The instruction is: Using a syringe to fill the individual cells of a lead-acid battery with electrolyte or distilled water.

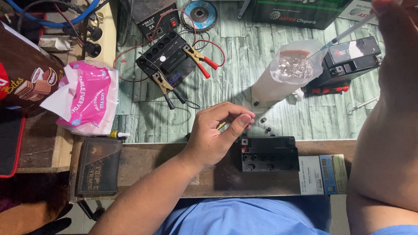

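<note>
My right forearm fills the right edge of the view, raised high, and my right hand (392,8) at the top corner is mostly cut off; it seems to pinch a thin syringe-like tube (348,32) whose tip slants down into a clear plastic container (287,69) of liquid on the floor, though I cannot tell how my fingers close on it. On the wooden bench (174,169) in front of me sits the small black battery (267,153), open holes showing in its top. My left hand (215,135) rests just beside its left end, wrist on the bench, fingers (230,111) curled in and thumb pressed toward the fingertips above the battery's near corner, pinching something small and yellowish (222,125) I cannot make out. Tiny black caps (263,120) lie on the floor just beyond my thumb.
</note>
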